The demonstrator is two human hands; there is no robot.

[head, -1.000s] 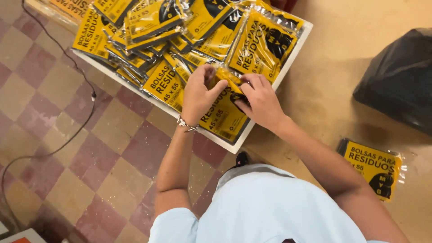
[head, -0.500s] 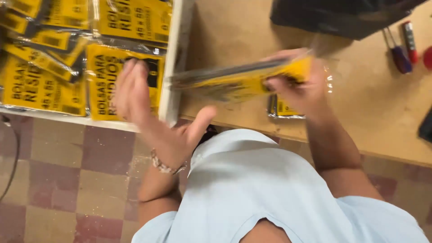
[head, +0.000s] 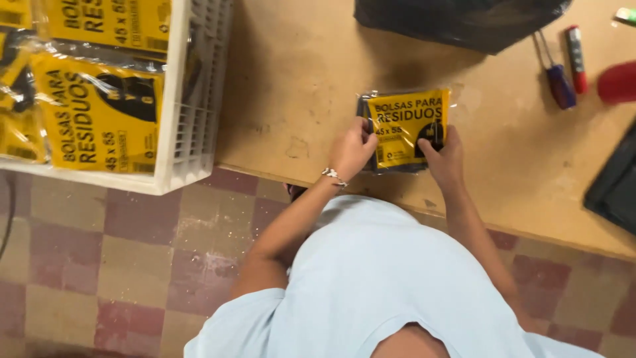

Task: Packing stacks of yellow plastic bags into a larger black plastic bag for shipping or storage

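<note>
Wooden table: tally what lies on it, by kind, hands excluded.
Yellow packet of bags, held at its near edge by the left hand and right hand: 1
Black plastic bags, counting the one cut off at the right edge: 2
Blue-handled tool: 1
Red-and-black marker: 1
Red object, blurred: 1
Total: 6

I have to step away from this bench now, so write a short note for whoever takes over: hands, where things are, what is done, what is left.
Left hand: fingers on the left edge of the yellow-labelled plastic packet of black bags, flat on the brown wooden table.
Right hand: fingers on the packet's lower right corner.
Done: one packet lies on the table.
Left: the white plastic crate, left of the table, holds more yellow packets.
</note>
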